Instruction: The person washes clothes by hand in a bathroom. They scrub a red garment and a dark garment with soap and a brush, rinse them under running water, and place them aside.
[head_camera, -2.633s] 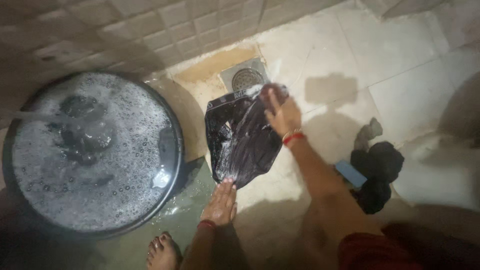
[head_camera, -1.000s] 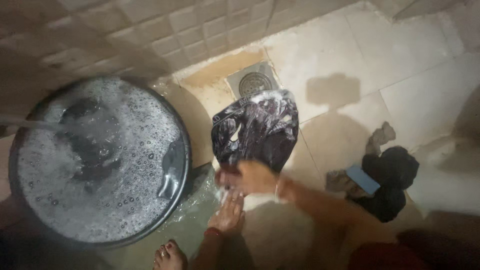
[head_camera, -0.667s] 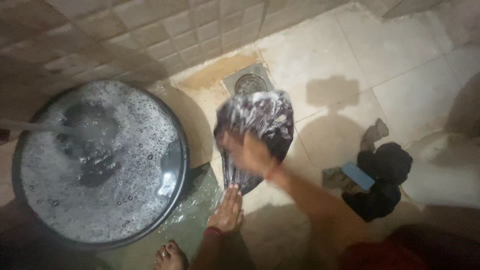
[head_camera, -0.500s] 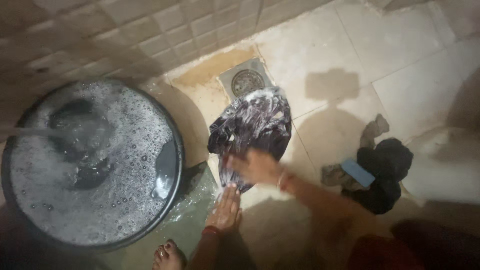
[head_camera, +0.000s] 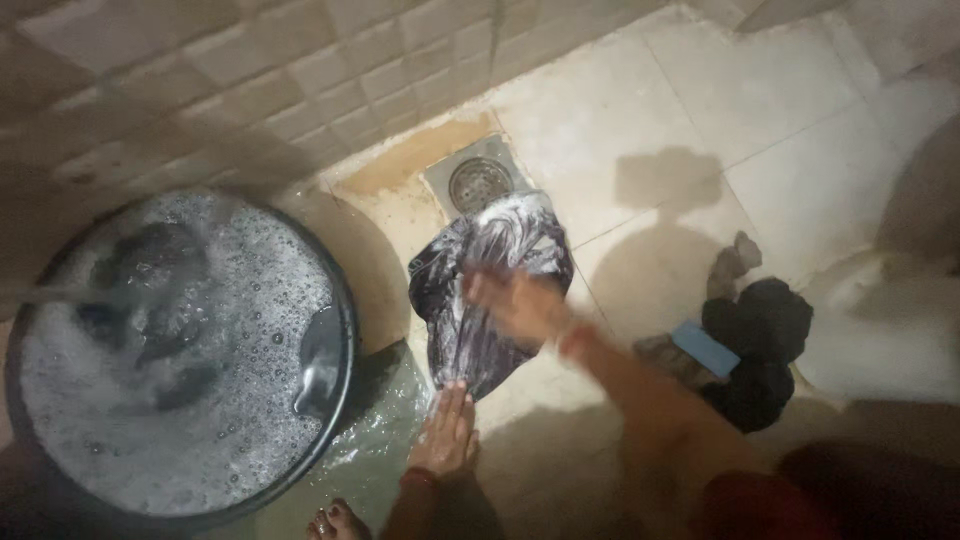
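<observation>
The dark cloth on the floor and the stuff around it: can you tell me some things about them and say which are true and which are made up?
1. The dark cloth lies flat on the floor beside the round drain. True.
2. The big tub is dry inside. False: it is full of foamy water.
3. The left hand presses down the near end of the cloth. True.
4. The right hand is inside the tub. False: it is on the soapy cloth, blurred.
5. A blue bar lies by a dark pile of clothes, to the right. True.
6. The cloth covers the whole drain. False: the drain shows just past its far edge.
</observation>
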